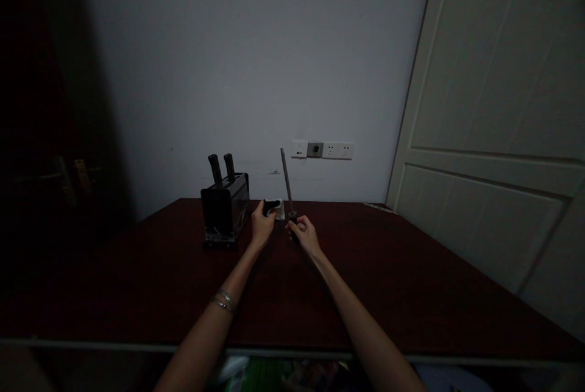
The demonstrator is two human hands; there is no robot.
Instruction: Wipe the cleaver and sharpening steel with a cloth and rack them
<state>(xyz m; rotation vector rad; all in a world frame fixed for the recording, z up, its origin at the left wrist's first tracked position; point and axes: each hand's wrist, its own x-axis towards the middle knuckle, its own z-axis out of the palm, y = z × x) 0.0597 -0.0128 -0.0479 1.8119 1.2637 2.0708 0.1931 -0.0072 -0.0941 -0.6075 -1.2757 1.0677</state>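
My right hand (pixel 304 233) is closed round the black handle of a honing steel (pixel 286 181), whose long grey rod points up and leans slightly left. Close by on the left, my left hand (pixel 263 221) is closed on a white cloth (pixel 280 212). A black patch (pixel 271 203) shows at the cloth's upper side; whether it belongs to the cloth or is a separate thing I cannot tell. Left of that hand stands a dark knife block (pixel 223 206). Two black knife handles (pixel 222 168) stick up from its top.
All this is on or above a dark red-brown table (pixel 292 294). Behind it rises a pale wall with sockets and switches (pixel 322 149). A panelled white door (pixel 489 136) borders the right side. Various items (pixel 269 374) lie below the table's front edge.
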